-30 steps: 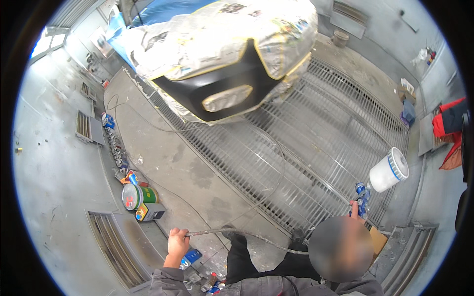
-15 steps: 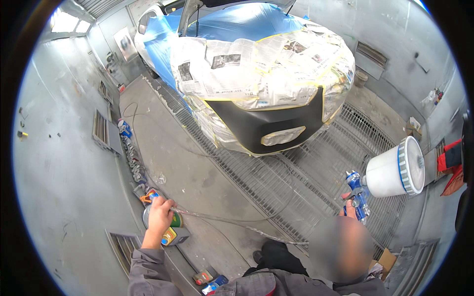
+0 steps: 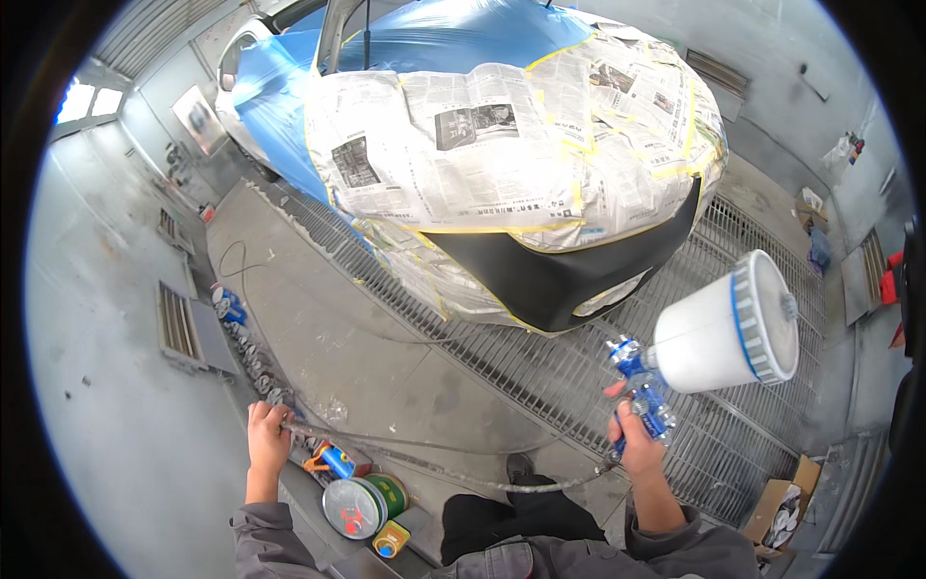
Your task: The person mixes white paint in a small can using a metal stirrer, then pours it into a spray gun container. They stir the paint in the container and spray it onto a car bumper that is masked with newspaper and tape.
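Observation:
My right hand (image 3: pixel 637 449) is wrapped round the handle of a blue spray gun (image 3: pixel 637 381) with a large white paint cup (image 3: pixel 709 333) tilted to the right. From the gun's handle an air hose (image 3: pixel 453 470) runs left, low across my front. My left hand (image 3: pixel 269 432) is closed on that hose at the far left. Ahead, past the gun, is the car's front, masked in newspaper (image 3: pixel 463 179) edged with yellow tape. Below the paper a black bumper (image 3: pixel 540 275) is left exposed. The nozzle is apart from it; no spray is visible.
Below my left hand stand a paint tin (image 3: pixel 352 507), a blue can (image 3: pixel 338 461) and a small yellow container (image 3: pixel 391 538). A floor grating (image 3: pixel 714 415) runs under the car. A cardboard box (image 3: pixel 769 510) lies lower right. Blue plastic film (image 3: pixel 453 43) covers the car further back.
The car looks nearer and larger. My right hand and spray gun are further left in view, with the hand now visible. My left hand, holding the hose, has shifted left and down.

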Demonstrator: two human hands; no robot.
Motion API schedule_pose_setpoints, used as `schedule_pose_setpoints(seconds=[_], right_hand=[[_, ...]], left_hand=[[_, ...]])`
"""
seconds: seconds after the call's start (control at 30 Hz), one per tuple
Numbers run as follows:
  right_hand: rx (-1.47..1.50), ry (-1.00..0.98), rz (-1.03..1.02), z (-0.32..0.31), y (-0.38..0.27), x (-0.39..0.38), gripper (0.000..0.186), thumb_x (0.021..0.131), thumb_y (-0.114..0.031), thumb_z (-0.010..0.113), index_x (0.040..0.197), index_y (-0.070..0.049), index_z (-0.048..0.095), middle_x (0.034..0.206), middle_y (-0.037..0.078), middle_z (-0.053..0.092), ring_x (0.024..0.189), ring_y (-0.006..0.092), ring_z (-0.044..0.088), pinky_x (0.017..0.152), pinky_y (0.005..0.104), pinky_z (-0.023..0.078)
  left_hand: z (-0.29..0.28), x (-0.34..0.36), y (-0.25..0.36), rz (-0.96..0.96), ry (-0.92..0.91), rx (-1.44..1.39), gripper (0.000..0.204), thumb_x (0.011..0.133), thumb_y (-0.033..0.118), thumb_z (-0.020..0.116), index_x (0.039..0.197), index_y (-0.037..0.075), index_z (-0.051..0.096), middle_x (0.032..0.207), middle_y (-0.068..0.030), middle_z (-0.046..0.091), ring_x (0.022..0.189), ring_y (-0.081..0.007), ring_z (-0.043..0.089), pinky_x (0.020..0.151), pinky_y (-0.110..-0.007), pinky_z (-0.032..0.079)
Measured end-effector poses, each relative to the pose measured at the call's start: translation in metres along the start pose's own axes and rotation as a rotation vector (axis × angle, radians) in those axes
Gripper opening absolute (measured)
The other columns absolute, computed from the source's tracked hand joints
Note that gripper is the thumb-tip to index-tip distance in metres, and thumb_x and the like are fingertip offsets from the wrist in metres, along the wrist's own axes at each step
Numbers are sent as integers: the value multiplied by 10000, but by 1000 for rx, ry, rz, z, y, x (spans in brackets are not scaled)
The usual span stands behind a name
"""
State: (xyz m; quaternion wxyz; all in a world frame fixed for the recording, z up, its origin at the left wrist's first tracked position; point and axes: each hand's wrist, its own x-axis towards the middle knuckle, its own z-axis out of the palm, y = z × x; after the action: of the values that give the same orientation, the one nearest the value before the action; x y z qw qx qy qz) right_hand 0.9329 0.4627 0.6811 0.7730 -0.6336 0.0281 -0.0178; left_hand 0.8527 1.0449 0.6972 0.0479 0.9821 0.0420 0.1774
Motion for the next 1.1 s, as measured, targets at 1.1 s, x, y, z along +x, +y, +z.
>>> schedule_pose_setpoints(seconds=[1.1], right_hand=[[-229,737,-293,157,395,-27,197,1068,-143,590,1212,-10,615,1113,130,702,545,118,548,490,259,455]], left_hand=[[745,-18,-106,931,-658,-160,212,894,340,746,1053,204,713,947,-39,743,961,-294,736,839,-473,531]])
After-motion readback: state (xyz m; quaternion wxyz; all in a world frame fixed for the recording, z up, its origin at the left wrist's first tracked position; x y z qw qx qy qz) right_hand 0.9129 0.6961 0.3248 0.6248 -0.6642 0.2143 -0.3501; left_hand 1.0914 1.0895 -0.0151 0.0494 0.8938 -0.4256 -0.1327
